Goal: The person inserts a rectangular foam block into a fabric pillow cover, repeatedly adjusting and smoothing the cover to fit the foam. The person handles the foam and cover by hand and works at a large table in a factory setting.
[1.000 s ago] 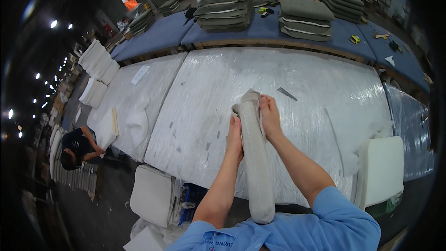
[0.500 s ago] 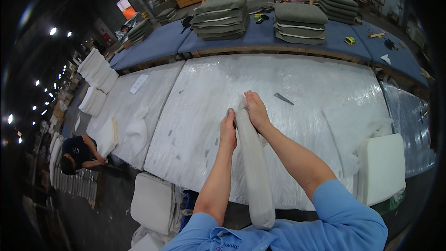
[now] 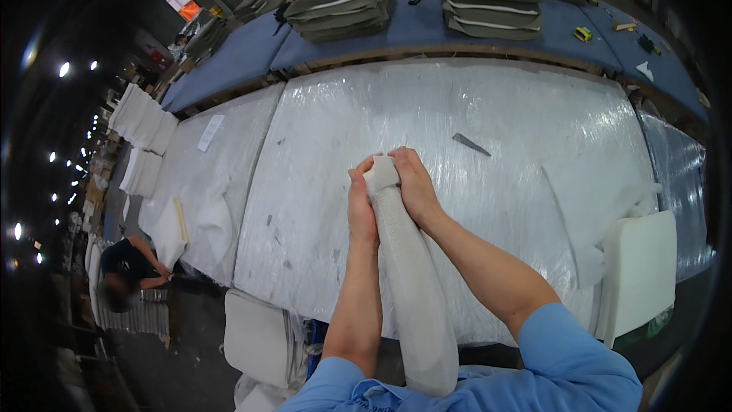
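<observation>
Both hands, my left hand [image 3: 361,214] and right hand [image 3: 412,187], squeezed the white foam roll's [image 3: 412,290] far end tight above the plastic-wrapped table [image 3: 534,130], so it stayed rolled.

Both hands, left hand [image 3: 361,210] and right hand [image 3: 412,185], clasp white fabric roll [image 3: 408,275] over plastic-wrapped table [image 3: 518,114].

white paper label [image 3: 210,131] on left table, perhaps orange sign [image 3: 185,4] beyond
</observation>
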Action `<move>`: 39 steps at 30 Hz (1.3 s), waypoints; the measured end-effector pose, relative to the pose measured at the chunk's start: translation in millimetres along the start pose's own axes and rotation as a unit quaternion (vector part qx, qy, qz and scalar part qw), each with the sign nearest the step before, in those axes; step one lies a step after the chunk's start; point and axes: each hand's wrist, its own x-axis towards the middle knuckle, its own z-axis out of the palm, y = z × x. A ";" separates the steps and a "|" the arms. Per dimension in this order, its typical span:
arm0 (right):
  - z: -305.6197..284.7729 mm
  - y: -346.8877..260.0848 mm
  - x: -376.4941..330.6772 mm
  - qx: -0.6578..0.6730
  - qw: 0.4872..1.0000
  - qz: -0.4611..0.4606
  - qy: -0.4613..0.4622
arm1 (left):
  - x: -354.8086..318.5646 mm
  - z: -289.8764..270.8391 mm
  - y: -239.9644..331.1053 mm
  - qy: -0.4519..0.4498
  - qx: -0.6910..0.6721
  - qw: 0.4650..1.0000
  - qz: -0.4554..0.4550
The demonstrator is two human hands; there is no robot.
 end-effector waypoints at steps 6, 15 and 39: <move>4.0 13.7 2.2 -0.088 0.991 -0.085 -0.051 | 10.6 -5.0 7.4 -0.013 0.086 0.996 0.017; -5.6 22.2 6.9 -0.089 0.985 -0.144 -0.043 | 9.6 19.3 33.5 0.033 0.169 0.984 -0.037; 0.8 -10.0 17.0 -0.101 0.977 -0.180 -0.046 | 23.1 37.1 45.6 0.035 0.169 0.985 0.022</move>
